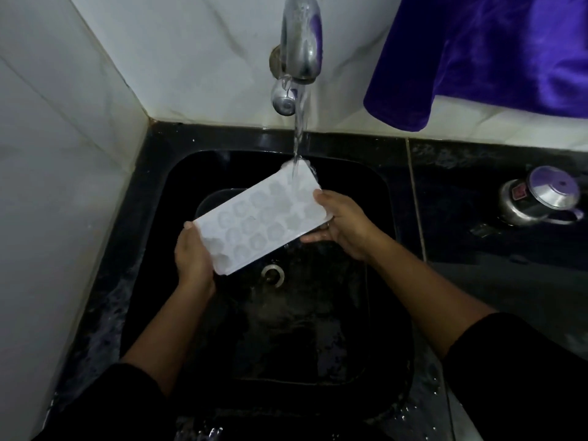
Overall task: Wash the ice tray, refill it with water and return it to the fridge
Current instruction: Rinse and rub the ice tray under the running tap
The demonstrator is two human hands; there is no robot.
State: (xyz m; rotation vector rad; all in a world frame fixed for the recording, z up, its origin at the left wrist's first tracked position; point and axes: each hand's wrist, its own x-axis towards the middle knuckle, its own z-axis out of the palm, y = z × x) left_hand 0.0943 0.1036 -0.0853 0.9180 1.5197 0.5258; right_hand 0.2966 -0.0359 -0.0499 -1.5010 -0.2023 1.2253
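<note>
A white ice tray (259, 219) with several round cells is held tilted over the black sink (385, 198). My left hand (192, 261) grips its near-left end, thumb on the top edge. At the far-right end my right hand (342, 229) holds it, thumb on top and fingers underneath. Water runs from the chrome tap (300, 43) onto the tray's far corner and splashes there.
A drain (273, 274) lies in the sink floor under the tray. A dark bowl-like shape (216, 198) sits behind the tray. A metal kettle (541, 200) stands on the black counter at right. A purple cloth (490, 55) hangs on the tiled wall.
</note>
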